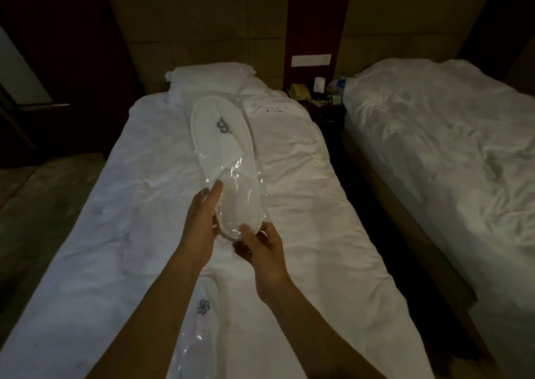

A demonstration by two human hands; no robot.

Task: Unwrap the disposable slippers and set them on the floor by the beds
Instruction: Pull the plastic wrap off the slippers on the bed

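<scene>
The left hand and right hand both pinch the heel end of a white slipper in clear plastic wrap, held up over the bed. Below the hands, another wrapped slipper lies on the bed

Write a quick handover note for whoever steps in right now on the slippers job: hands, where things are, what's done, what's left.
Left hand and right hand both grip the heel end of a wrapped slipper pack, held above the near bed.
A second wrapped pack lies on that bed by the forearms.
Done: nothing unwrapped yet.
Left: strip both plastic wraps, then set the slippers on the floor by the beds.
</scene>
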